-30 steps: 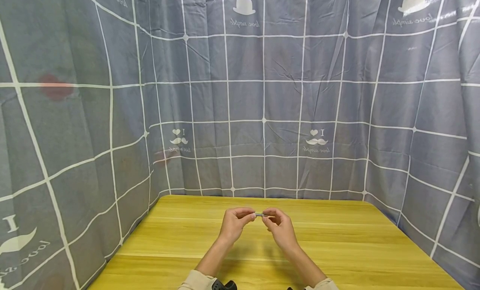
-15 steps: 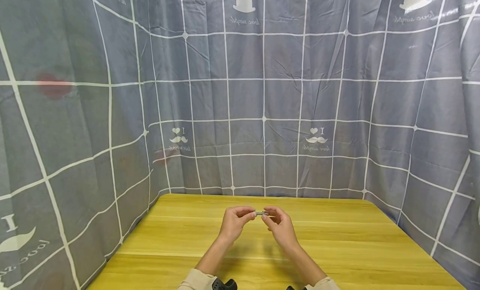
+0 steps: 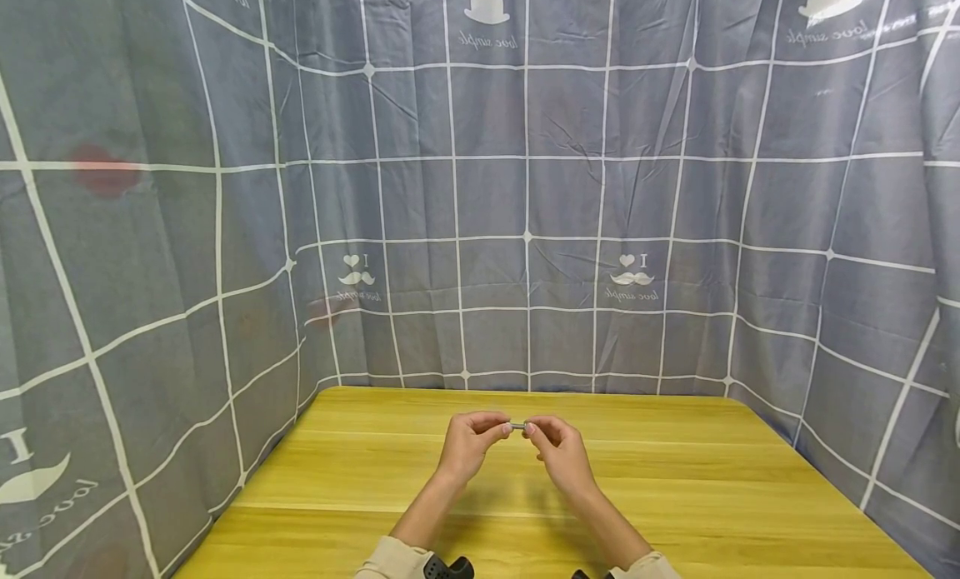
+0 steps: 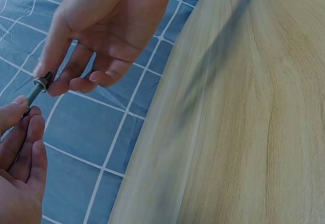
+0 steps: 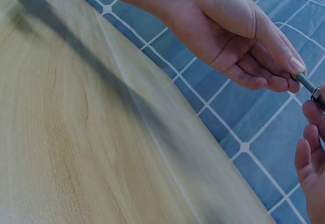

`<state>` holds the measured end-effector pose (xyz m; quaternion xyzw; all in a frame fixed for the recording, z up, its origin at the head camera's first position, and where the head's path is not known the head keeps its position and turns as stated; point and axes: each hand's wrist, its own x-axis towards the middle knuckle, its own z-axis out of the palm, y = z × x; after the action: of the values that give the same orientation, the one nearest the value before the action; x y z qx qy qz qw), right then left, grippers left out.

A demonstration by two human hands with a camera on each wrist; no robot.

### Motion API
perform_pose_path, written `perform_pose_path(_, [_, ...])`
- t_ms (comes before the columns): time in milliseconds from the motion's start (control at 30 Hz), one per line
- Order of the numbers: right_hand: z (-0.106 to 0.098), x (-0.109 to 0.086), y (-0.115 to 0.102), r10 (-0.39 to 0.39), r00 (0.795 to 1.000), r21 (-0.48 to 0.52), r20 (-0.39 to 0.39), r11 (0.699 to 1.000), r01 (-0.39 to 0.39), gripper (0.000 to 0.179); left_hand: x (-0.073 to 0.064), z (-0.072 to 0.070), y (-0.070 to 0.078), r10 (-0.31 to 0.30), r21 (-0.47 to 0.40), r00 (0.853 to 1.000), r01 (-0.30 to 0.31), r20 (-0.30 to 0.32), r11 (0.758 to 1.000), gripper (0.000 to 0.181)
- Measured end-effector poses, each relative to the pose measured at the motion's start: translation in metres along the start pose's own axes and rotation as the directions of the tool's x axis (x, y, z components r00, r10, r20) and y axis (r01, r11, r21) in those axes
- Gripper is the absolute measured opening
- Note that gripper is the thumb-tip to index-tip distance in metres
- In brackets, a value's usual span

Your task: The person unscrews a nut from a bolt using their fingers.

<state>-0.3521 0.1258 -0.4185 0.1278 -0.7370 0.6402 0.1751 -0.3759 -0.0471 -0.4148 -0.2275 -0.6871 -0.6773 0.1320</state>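
A small grey threaded bolt point(image 3: 518, 426) spans the gap between both hands, above the table. My left hand point(image 3: 465, 447) pinches its left end between thumb and fingers. At the right end, my right hand point(image 3: 564, 454) has its thumb and forefinger round a nut point(image 4: 40, 84) with a washer-like ring beside it. In the left wrist view, bare thread shows between the two grips, and a dark end pokes out past the nut. In the right wrist view, my left thumb point(image 5: 295, 65) presses on the bolt, while the nut end is partly hidden by my right fingers point(image 5: 315, 111).
The yellow wood-grain table point(image 3: 375, 479) lies beneath the hands. Grey curtains point(image 3: 487, 196) with white grid lines surround it at the back and both sides. A black wrist strap point(image 3: 448, 568) sits at the left sleeve.
My right thumb and forefinger have shifted at the nut, from spread with the end showing between them to drawn together over it. My left hand keeps its hold on the bolt.
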Motion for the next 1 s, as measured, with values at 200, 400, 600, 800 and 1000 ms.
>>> perform_pose_path(200, [-0.003,-0.007,-0.017,-0.059,0.998,0.037,0.025,0.998,0.058,0.014,0.001,0.0,0.0,-0.004,-0.011,1.0,0.004,0.001,1.0,0.014])
perform_pose_path(400, [-0.003,-0.01,-0.025,-0.058,0.998,0.011,0.031,0.998,0.057,0.018,0.001,0.0,0.0,-0.01,-0.008,1.0,0.01,-0.001,1.0,0.014])
perform_pose_path(600, [-0.002,0.0,0.0,-0.035,0.999,0.015,0.015,0.999,0.035,0.013,0.0,-0.001,-0.001,-0.003,-0.007,1.0,0.003,0.007,1.0,0.014])
perform_pose_path(800, [-0.002,0.005,0.015,-0.042,0.999,0.017,0.01,0.999,0.041,0.019,0.001,-0.001,-0.002,-0.013,0.005,1.0,0.013,0.009,1.0,0.015])
perform_pose_path(1000, [-0.003,0.004,0.015,-0.043,0.999,0.026,0.021,0.999,0.042,0.016,0.002,-0.002,-0.003,-0.024,0.01,1.0,0.024,0.005,1.0,0.014])
